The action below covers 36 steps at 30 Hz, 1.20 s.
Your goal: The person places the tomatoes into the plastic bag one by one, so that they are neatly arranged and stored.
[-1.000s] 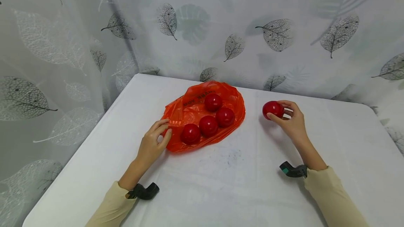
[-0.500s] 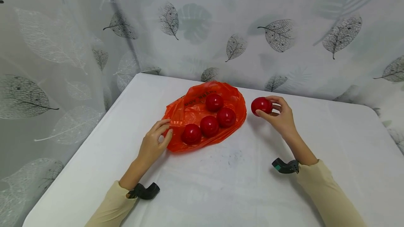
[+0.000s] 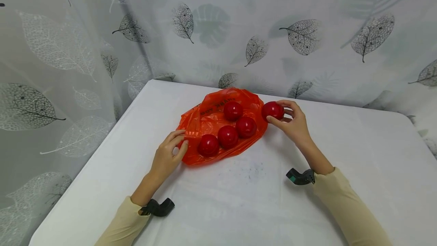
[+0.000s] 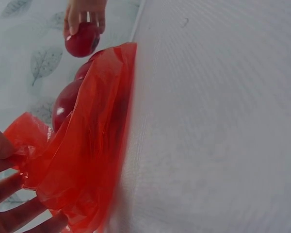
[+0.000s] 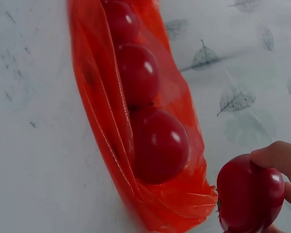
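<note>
My right hand (image 3: pixel 294 124) holds a shiny red tomato (image 3: pixel 272 111) between thumb and fingers, at the right rim of an orange-red plastic bag (image 3: pixel 208 122). In the right wrist view the held tomato (image 5: pixel 250 194) is slightly lobed, with a bit of its calyx at the left edge. My left hand (image 3: pixel 166 157) pinches the bag's left edge; in the left wrist view the film (image 4: pixel 31 141) is bunched between thumb and fingers. Several more tomatoes (image 3: pixel 227 136) lie inside the bag, whose mouth is spread wide.
The bag lies on a white-covered table (image 3: pixel 222 204) with faint bluish smudges in front of it. A leaf-printed curtain (image 3: pixel 218 26) hangs along the back and left sides. Each wrist wears a black camera mount (image 3: pixel 158 207).
My right hand has carried the tomato leftward and slightly back, from beside the bag to its right rim. My left hand has stayed at the bag's left edge.
</note>
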{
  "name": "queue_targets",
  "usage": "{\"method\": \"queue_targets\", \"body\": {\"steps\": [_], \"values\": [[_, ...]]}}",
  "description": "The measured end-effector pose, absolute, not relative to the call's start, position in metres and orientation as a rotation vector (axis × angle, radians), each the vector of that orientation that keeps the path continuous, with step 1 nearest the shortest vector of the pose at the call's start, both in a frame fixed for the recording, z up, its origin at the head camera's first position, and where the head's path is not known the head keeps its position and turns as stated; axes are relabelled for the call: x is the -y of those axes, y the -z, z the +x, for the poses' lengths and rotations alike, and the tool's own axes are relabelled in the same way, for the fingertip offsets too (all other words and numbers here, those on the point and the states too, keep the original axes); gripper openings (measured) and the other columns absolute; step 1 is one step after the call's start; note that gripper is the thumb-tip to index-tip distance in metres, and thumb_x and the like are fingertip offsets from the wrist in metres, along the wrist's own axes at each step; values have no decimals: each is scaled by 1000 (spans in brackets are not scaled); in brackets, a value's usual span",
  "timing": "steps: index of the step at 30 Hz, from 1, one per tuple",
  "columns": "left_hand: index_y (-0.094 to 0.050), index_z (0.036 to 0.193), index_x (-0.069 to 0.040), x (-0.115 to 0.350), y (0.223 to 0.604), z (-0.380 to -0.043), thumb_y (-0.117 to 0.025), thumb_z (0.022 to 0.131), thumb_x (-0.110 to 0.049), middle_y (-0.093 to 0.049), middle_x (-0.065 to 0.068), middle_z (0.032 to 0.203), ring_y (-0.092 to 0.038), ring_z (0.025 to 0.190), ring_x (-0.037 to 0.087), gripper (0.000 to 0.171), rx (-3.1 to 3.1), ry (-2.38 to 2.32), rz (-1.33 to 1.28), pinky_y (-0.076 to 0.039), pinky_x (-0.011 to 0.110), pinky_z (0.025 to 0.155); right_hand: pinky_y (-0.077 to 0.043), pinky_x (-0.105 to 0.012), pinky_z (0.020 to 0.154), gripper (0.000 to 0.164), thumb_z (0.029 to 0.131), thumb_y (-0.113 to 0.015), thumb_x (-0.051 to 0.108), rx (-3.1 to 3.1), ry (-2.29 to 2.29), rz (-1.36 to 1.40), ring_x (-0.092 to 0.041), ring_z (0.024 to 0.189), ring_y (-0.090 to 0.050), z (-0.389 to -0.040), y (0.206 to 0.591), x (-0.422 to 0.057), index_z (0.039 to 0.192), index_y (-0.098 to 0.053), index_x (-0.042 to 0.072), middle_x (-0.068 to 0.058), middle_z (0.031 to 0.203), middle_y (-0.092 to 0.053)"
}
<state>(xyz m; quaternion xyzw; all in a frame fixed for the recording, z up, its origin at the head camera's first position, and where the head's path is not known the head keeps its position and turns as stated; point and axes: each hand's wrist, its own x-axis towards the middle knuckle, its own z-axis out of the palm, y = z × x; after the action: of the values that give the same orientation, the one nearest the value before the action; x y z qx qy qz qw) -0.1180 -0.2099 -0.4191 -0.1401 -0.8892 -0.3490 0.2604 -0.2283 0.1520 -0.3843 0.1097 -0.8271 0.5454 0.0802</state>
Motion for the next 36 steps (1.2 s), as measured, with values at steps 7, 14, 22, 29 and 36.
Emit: {"method": "queue_targets", "body": {"steps": [7, 14, 22, 29, 36], "values": [[-72, 102, 2, 210, 419, -117, -64, 91, -7, -65, 13, 119, -65, 80, 20, 17, 2404, 956, -377, -59, 37, 70, -47, -8, 81, 59, 84, -74, 5, 2463, -1681, 414, -35, 123, -49, -224, 372, -134, 136, -46, -1, -20, 138, -48], [-72, 104, 2, 211, 419, -116, -64, 91, -8, -65, 11, 120, -64, 80, 18, 18, 2403, 931, -378, -57, 35, 67, -50, -14, 83, 54, 85, -71, 0, 2430, -1702, 529, -42, 119, -50, -213, 353, -113, 132, -46, -9, -27, 134, -48], [-72, 104, 2, 212, 415, -118, -64, 91, -8, -65, 12, 120, -65, 82, 20, 18, 2400, 933, -383, -58, 37, 70, -50, -19, 86, 53, 84, -72, 0, 2440, -1737, 573, -38, 120, -50, -210, 344, -93, 130, -48, -7, -24, 136, -46], [-72, 104, 1, 213, 415, -115, -64, 91, -8, -65, 12, 119, -65, 80, 19, 18, 2416, 937, -374, -58, 36, 69, -52, -44, 94, 51, 84, -72, 0, 2447, -1755, 647, -37, 117, -50, -208, 349, -79, 128, -49, -7, -25, 133, -45], [-72, 106, 2, 212, 418, -116, -64, 91, -9, -65, 13, 120, -66, 84, 22, 20, 2423, 951, -383, -59, 37, 71, -49, -52, 97, 51, 83, -72, -2, 2425, -1805, 676, -38, 119, -50, -205, 352, -68, 128, -49, -7, -23, 134, -46]]}}
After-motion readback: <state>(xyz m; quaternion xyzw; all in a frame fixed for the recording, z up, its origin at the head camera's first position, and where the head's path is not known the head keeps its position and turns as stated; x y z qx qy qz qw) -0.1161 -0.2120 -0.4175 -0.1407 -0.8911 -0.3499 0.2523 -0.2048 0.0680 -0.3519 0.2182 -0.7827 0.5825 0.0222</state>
